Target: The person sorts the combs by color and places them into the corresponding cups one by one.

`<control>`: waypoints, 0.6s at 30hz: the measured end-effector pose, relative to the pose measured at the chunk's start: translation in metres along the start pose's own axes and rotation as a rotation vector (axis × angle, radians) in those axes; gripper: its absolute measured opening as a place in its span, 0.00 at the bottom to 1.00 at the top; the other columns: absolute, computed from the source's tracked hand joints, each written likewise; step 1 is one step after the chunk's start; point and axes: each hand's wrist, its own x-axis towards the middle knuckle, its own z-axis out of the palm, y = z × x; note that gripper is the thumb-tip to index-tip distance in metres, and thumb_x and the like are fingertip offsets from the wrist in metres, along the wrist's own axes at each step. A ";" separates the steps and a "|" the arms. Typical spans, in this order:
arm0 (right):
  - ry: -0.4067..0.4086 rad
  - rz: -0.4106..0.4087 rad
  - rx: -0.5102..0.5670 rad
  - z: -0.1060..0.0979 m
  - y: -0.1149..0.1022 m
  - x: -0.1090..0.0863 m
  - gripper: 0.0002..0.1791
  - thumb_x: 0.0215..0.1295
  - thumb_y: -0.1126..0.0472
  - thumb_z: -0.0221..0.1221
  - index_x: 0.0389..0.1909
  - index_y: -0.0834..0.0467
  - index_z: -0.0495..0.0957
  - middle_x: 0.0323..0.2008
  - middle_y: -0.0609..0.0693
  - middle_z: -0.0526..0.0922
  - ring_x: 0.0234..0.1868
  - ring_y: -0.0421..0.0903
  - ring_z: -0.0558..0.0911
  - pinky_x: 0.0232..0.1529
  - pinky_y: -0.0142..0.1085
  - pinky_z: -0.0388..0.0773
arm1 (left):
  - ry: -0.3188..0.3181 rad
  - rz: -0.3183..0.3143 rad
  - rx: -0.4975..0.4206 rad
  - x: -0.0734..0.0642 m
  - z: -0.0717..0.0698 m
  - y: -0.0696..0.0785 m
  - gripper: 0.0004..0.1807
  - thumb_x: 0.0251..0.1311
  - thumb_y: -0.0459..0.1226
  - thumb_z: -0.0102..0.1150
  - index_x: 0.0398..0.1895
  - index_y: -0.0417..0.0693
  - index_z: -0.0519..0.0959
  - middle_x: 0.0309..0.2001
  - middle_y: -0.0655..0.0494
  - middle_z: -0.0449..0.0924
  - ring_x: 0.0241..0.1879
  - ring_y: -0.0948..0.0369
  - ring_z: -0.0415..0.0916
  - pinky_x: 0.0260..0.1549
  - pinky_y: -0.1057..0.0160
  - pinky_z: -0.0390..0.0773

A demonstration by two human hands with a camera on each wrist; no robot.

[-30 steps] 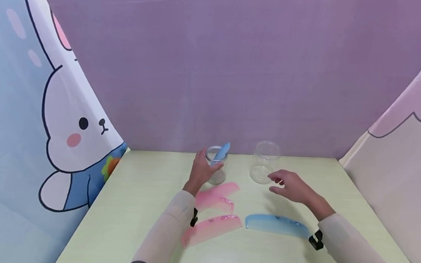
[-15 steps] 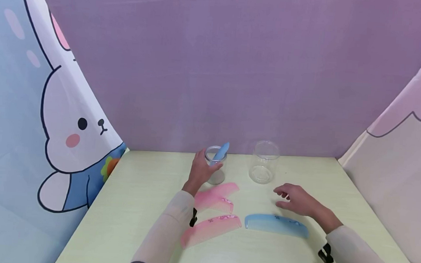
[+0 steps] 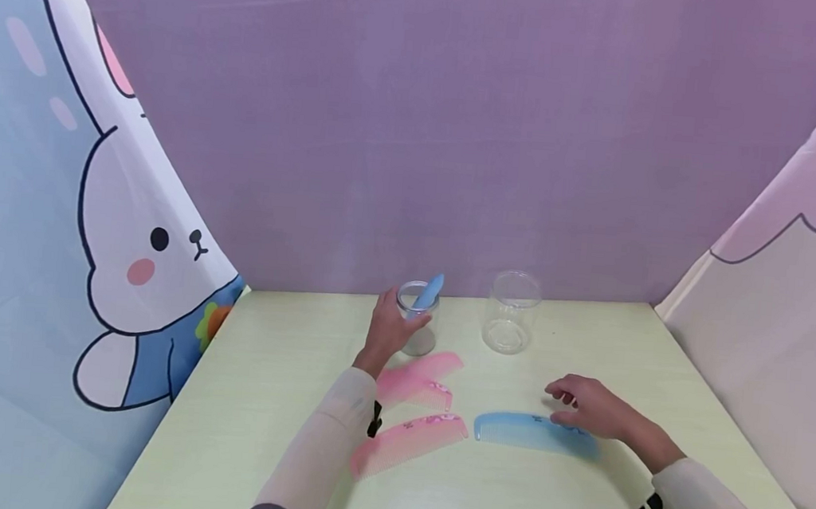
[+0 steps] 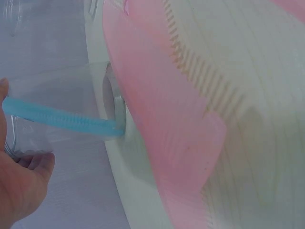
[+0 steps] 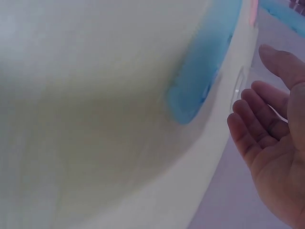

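Observation:
My left hand (image 3: 389, 331) grips a clear jar (image 3: 421, 340) near its rim, thumb on the near side. Inside the jar leans a blue comb (image 4: 62, 118), its upper end poking out above the rim. Over the far right end of a second blue comb (image 3: 520, 430) hovers my right hand (image 3: 589, 404), fingers relaxed and holding nothing. In the right wrist view that blue comb (image 5: 202, 67) lies on the table, apart from the fingers. Two overlapping pink combs (image 3: 420, 377) lie just in front of the jar, partly hidden by my left forearm.
Another clear jar (image 3: 507, 341) stands at the back, right of the gripped one. A third pink comb (image 3: 410, 445) lies nearer me beside my left sleeve. A purple cloth (image 3: 418, 127) rises behind the table (image 3: 489, 501), with printed cloths at both sides.
My right hand has drawn back from the right-hand jar, toward me and to the right, until over the blue comb. The left hand stays on its jar.

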 end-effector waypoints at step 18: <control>0.007 -0.061 -0.023 0.017 0.025 -0.034 0.30 0.50 0.50 0.77 0.50 0.63 0.82 0.43 0.46 0.81 0.42 0.39 0.79 0.43 0.35 0.80 | 0.014 0.021 0.005 0.001 0.002 -0.003 0.49 0.56 0.51 0.74 0.75 0.41 0.61 0.66 0.42 0.70 0.65 0.47 0.72 0.64 0.46 0.75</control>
